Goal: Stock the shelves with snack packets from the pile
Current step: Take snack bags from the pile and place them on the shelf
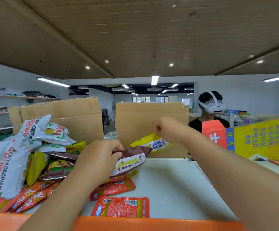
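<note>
A pile of snack packets (19, 152), white, yellow, brown and red, lies on the left half of the white shelf (172, 184). My left hand (100, 157) grips a brown packet (132, 161) at the pile's right edge, just above the shelf. My right hand (166, 130) is raised further back and pinches the top of a yellow packet (152, 143) that stands against the cardboard backing. Flat red packets (121, 207) lie near the shelf's front.
Two cardboard panels (148, 124) stand along the back of the shelf with a gap between them. An orange strip (135, 224) edges the front. A yellow and red printed box (255, 139) stands at the right. Behind the cardboard a person (210, 112) wears a white headset.
</note>
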`<state>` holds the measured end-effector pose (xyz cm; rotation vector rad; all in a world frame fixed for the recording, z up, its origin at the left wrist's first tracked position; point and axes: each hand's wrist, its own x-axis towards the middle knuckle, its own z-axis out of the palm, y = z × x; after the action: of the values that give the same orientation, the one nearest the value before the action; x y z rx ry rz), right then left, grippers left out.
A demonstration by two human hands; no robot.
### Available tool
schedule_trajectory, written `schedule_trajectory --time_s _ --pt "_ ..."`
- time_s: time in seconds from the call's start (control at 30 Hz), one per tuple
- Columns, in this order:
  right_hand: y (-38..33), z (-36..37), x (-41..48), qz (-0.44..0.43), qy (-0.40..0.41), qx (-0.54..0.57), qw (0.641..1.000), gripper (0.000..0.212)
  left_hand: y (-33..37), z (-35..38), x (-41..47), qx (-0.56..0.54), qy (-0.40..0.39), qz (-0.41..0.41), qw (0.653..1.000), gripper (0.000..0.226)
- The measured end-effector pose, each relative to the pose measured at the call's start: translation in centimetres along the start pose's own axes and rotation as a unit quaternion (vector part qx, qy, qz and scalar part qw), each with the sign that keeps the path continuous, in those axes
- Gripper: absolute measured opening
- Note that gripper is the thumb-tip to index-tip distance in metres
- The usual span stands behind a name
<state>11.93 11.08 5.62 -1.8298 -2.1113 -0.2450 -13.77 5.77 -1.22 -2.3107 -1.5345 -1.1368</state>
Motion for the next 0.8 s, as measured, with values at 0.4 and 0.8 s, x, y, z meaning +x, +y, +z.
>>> schedule_trajectory --time_s 0.4,0.8 --pt "5.0 2.2 -6.7 0.046 -0.185 0.004 0.982 0.029 3.6 3.9 2.1 -0.009 -0.249 0.042 0.968 0.017" --pt "2.7 6.2 -8.4 0.017 -0.181 0.003 0.983 0.079 3.1 5.6 -1.5 -0.013 -0.314 0.088 0.945 0.079"
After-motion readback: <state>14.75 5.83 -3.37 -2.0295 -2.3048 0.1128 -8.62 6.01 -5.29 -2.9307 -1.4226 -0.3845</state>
